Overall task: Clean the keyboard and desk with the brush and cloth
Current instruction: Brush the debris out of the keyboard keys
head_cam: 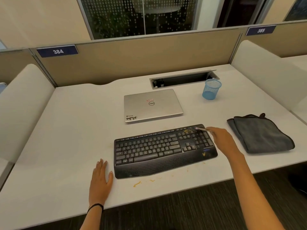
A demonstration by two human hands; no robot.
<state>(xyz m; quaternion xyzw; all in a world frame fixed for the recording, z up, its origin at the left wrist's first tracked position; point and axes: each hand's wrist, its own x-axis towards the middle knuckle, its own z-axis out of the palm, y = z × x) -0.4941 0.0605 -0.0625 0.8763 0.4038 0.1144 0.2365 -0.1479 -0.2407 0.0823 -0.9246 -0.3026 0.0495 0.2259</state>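
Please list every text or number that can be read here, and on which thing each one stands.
"384": left blue plate on the partition.
"385": right blue plate.
"DELL", upside down: laptop lid.
"WMN": sticker on that lid.
Too blurred to read: the small line over "WMN", and the keyboard keys and logo.

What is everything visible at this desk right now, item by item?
desk: one, white, fills the view
keyboard: one, black, front centre
crumbs: scattered, yellow-brown, on keyboard's upper right keys and on desk in front of it
laptop: one, silver, closed, behind keyboard
mesh cup: one, blue, back right
cloth: one, grey, folded, right of keyboard
cable tray: one, dark, open, behind laptop
brush: one, thin, pale, tip over keyboard's upper right corner
left hand: flat on desk, left of keyboard
right hand: pinches brush
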